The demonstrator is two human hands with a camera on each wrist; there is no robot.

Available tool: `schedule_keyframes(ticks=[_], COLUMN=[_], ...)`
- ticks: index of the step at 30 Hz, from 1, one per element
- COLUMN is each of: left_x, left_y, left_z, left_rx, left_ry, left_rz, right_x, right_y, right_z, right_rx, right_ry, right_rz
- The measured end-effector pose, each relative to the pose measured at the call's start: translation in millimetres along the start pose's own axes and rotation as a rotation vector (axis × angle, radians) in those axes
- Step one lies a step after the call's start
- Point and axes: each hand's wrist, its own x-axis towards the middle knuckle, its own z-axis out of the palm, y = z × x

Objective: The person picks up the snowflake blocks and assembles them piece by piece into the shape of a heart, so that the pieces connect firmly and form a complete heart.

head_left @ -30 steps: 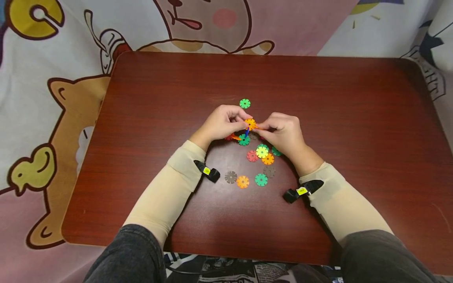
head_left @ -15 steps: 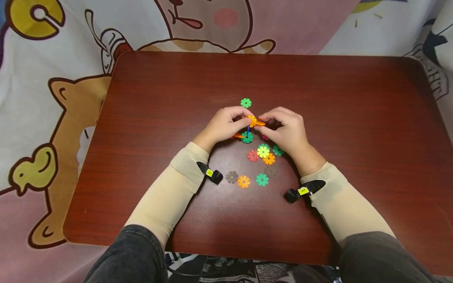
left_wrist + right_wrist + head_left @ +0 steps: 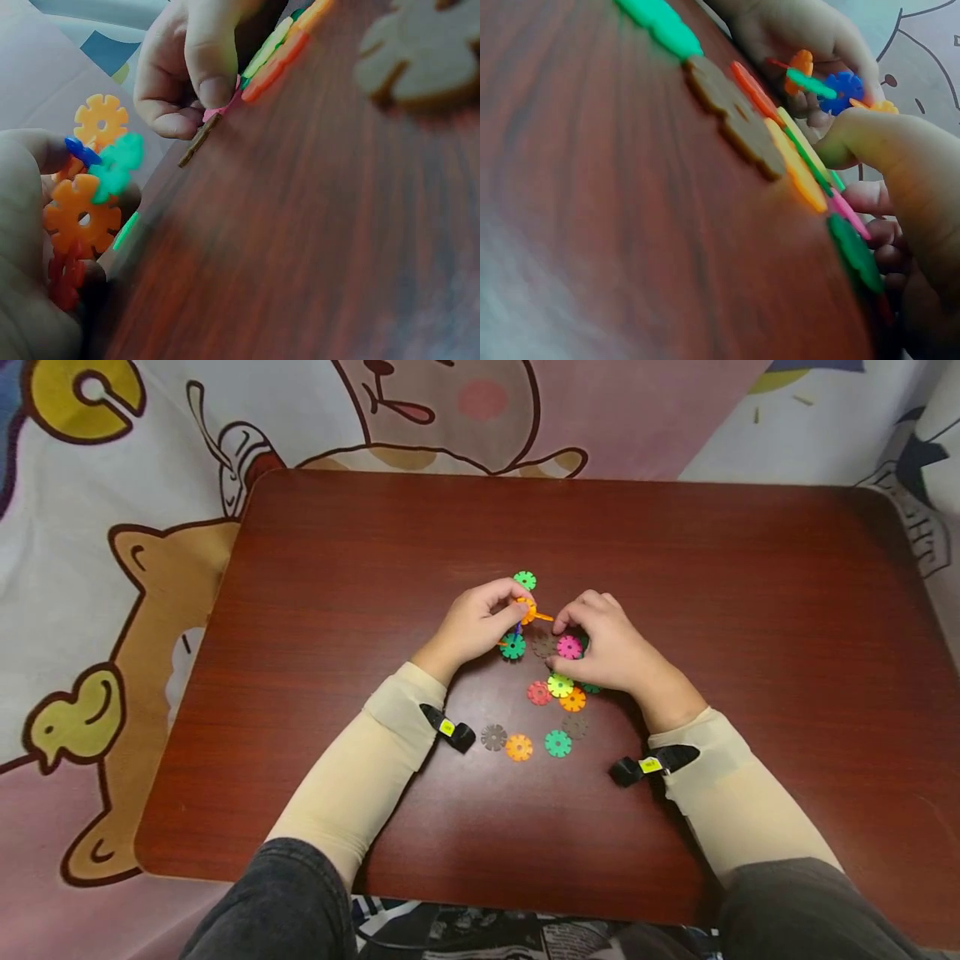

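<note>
My left hand (image 3: pixel 480 620) pinches a joined cluster of notched plastic discs, flower-shaped building pieces. In the head view its upper orange disc (image 3: pixel 527 610) and lower green disc (image 3: pixel 513 647) show. The left wrist view adds a blue disc (image 3: pixel 82 152), a large orange disc (image 3: pixel 82 216) and a red disc (image 3: pixel 66 281). To the right, my right hand (image 3: pixel 611 647) is low over the table, thumb and fingers spread around a loose pink disc (image 3: pixel 569 647). A brown disc (image 3: pixel 543 647) lies left of the pink one. A dark green disc is partly hidden under the right hand.
Loose discs lie nearer me: yellow (image 3: pixel 560 685), red (image 3: pixel 538 693), orange (image 3: pixel 519 747), green (image 3: pixel 558 743) and brown (image 3: pixel 493 737). Another green disc (image 3: pixel 525 580) lies beyond my left hand. The brown table (image 3: pixel 337 552) has a cartoon-print cloth (image 3: pixel 615 410) behind it.
My right hand has let go of an orange disc, which stays on the left hand's cluster. It has moved down and right to the pink disc. The left hand has shifted slightly.
</note>
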Motion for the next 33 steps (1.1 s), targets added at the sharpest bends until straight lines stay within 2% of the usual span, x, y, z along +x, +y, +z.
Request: schedule_keyframes(ticks=[8,15,20,23,27,33], left_x=[-0.1,3.1,4.1,3.9,3.1,0.9], left_y=[1.5,3.0,2.6,2.3,1.3,-1.7], left_z=[3.9,5.6,5.8,5.0,3.3,0.7], left_rx=[-0.058,0.002,0.030,0.034,0.040,0.054], left_ry=[-0.009,-0.017,-0.021,-0.023,-0.028,-0.035], left_rz=[-0.032,-0.010,-0.003,-0.002,0.001,0.004], right_x=[-4.7,-9.5,-10.9,-10.2,-9.0,-6.0], right_y=[4.0,10.7,16.0,19.2,21.7,20.3], right_z=[-12.8,-29.3,-30.7,-26.1,-18.9,-8.6], right_rx=[-0.019,0.006,0.048,0.070,0.113,0.249], right_ry=[-0.059,-0.096,-0.102,-0.068,0.021,0.162], right_rz=[0.053,0.056,0.059,0.030,0.000,0.026])
